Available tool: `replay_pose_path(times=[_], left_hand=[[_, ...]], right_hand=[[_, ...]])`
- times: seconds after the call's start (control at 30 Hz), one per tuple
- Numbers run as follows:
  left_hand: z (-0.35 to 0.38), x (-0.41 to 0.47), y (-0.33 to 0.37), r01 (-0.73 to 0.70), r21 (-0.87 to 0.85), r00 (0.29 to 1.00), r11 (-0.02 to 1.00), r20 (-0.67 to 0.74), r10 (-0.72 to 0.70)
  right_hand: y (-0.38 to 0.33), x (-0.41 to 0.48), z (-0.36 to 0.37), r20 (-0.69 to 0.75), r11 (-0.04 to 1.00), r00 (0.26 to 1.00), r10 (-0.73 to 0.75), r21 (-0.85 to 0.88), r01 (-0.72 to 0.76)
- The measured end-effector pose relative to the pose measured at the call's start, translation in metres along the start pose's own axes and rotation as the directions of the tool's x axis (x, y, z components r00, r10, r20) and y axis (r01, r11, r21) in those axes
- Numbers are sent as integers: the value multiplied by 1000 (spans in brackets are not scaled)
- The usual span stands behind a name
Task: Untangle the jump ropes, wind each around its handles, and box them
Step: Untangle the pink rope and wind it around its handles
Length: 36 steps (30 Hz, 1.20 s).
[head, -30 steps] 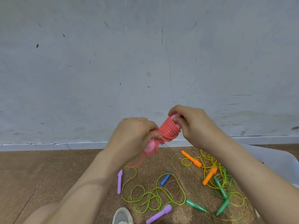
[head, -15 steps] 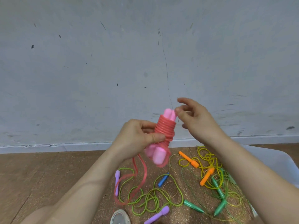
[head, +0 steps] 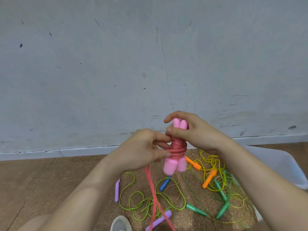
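Pink jump rope was held upright in the air between both grips, its cord coiled round the middle of the paired pink handles. Right grip was curled over the handles' top ends, thumb in front. Left grip pinched the coil from the side, just below the right one. A loose pink tail hung from under the left grip down to the floor, not yet wound. Step looked like winding, mid to late. Next move likely calls for the left grip to feed the tail round the handles while the right steadies or turns them, then tuck the end. Below the grips lay a tangle: green rope with purple handles, a blue handle, yellow rope with orange handles, and green handles. White box sat beyond the right grip's forearm; nothing was seen in it.
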<state>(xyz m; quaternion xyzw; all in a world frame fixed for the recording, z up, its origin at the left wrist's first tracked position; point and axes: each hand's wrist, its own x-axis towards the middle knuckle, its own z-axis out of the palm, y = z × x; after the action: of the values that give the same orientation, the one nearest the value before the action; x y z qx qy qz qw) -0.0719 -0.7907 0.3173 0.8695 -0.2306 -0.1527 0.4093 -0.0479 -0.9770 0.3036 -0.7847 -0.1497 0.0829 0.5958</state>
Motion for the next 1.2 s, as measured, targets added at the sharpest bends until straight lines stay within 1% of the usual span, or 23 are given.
replay_pose_path(times=[0.03, 0.1, 0.2, 0.3, 0.37, 0.43, 0.5, 0.53, 0.6, 0.63, 0.7, 0.73, 0.8, 0.83, 0.87, 0.9, 0.97, 1.0, 1.07, 1.13, 1.2], left_hand=[[-4, -2, -1, -16, -7, 999, 1000, 29, 16], [-9, -4, -4, -43, -26, 999, 999, 16, 44], [-11, -3, -4, -30, -131, 993, 991, -114, 15], [-6, -1, 1, -21, -288, 978, 957, -205, -40], [1, 0, 3, -19, -366, 967, 930, -242, -75], [2, 0, 3, -13, -456, 968, 890, -228, -103], [-3, -3, 3, 6, -504, 980, 864, -169, -105], [-7, -5, 2, 9, -479, 985, 878, -147, -90], [-11, -8, 1, -14, -374, 992, 927, -121, -34], [-11, -10, 1, -31, -293, 993, 956, -116, -3], [-6, -13, 3, -74, -37, 990, 997, -124, 69], [-3, -14, 5, -111, 117, 984, 987, -124, 126], [4, -18, 12, -200, 375, 965, 905, -83, 248], [6, -19, 14, -223, 463, 954, 858, -77, 289], [5, -19, 14, -234, 516, 938, 824, -105, 331], [4, -17, 13, -241, 532, 916, 812, -150, 371], [-1, -13, 5, -251, 470, 880, 846, -253, 402], [-2, -11, 3, -242, 395, 877, 886, -301, 373], [-1, -7, 2, -185, 218, 897, 958, -361, 255], [0, -3, 5, -113, 98, 915, 989, -378, 142], [0, -1, 9, -90, 24, 930, 996, -356, 92]], right_hand=[[-1, 0, -3, 37, 1000, 999, -9, 16, 9], [-3, -1, -8, 126, 988, 992, -23, 153, 3], [-7, -2, -15, 241, 911, 966, -96, 412, -12], [-8, -1, -16, 303, 823, 932, -200, 567, -8], [-6, 0, -16, 311, 772, 915, -257, 635, 1], [-6, 2, -15, 298, 742, 914, -275, 671, 4], [-6, 3, -14, 292, 775, 929, -228, 633, -9], [-6, 3, -13, 285, 810, 941, -180, 586, -23], [-4, 4, -12, 267, 861, 959, -93, 505, -57], [-4, 4, -13, 257, 878, 964, -69, 474, -64], [-4, 4, -16, 224, 921, 974, -34, 386, -56], [-4, 4, -18, 200, 944, 980, -19, 326, -49], [-4, 4, -19, 176, 971, 984, -3, 237, -40], [-4, 3, -18, 188, 976, 982, -3, 215, -38], [-5, 2, -17, 212, 978, 977, -7, 205, -38], [-6, 1, -17, 240, 978, 971, -8, 205, -43], [-10, -1, -17, 281, 964, 960, -22, 262, -54], [-11, -1, -18, 292, 946, 955, -45, 319, -53], [-13, 0, -21, 302, 895, 946, -118, 446, -31], [-12, 0, -22, 305, 805, 928, -216, 593, -7], [-11, 0, -20, 301, 717, 912, -280, 697, -10]])
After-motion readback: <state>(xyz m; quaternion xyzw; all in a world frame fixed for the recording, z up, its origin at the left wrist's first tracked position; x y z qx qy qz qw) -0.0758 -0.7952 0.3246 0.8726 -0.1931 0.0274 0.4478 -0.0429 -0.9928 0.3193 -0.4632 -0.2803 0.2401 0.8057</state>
